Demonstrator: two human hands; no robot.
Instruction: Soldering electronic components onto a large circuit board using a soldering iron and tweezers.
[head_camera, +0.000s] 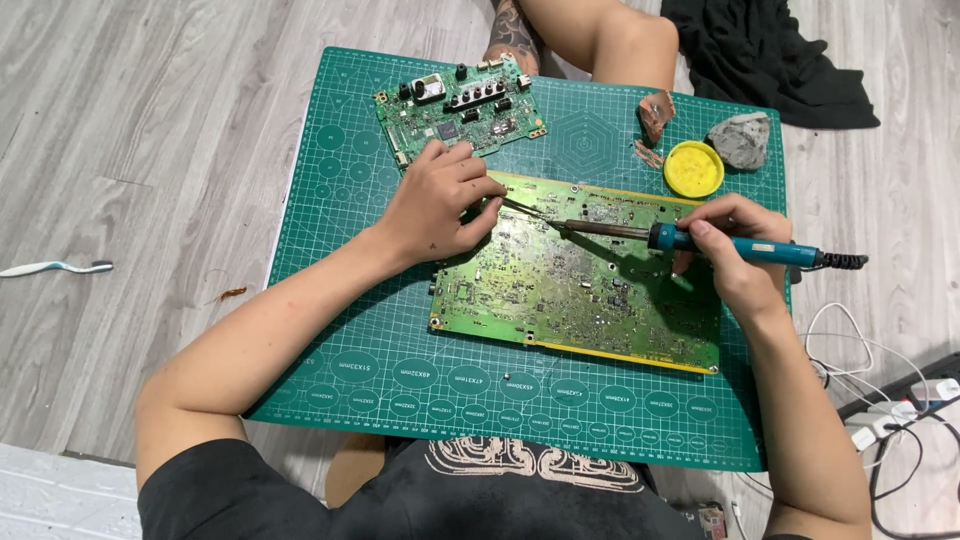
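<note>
A large green circuit board (560, 300) with a yellow edge lies on a green cutting mat (340, 330). My right hand (735, 250) grips a blue-handled soldering iron (745, 246), its dark tip reaching left onto the board's upper middle. My left hand (435, 200) rests at the board's upper left corner and pinches a thin pair of metal tweezers (522, 208) whose point meets the iron's tip.
A smaller green circuit board (460, 110) lies at the mat's top. A round yellow tin (693, 168), a grey lump (742, 138) and a brown piece (656, 112) sit top right. Black cloth (770, 55), a toothbrush (55, 267), cables and a power strip (900, 410) lie on the wooden floor.
</note>
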